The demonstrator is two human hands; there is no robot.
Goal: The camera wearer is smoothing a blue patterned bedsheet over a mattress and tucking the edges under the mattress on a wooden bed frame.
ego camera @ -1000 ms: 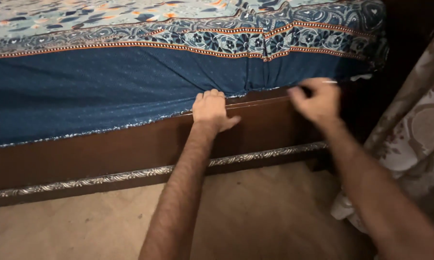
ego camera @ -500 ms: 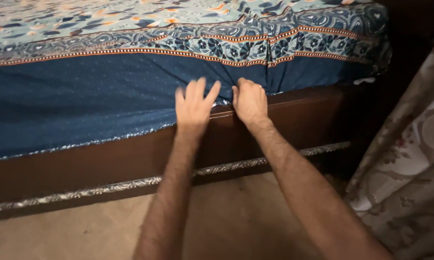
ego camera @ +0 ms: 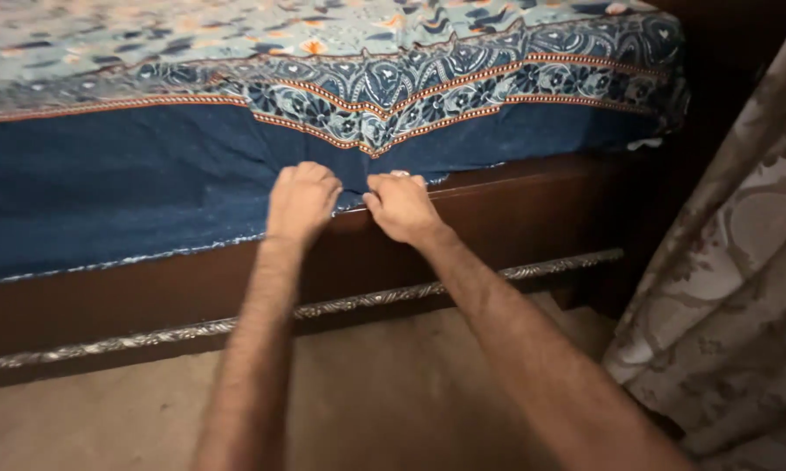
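Bedsheet (ego camera: 149, 174): dark blue with a patterned border, hanging down the mattress side; its lower hem lies along the top of the bed frame
Left hand (ego camera: 301, 201): fingers curled shut on the sheet's hem
Right hand (ego camera: 399, 205): just beside the left, fingers closed on the same hem, fabric bunched between them
Bed frame (ego camera: 498, 218): dark wood with a silver trim strip, directly under both hands
Curtain (ego camera: 742, 288): pale, floral, hanging near the right arm
Floor (ego camera: 393, 392): beige, open beneath the forearms

Blue bedsheet (ego camera: 149, 183) — orange-trimmed floral border
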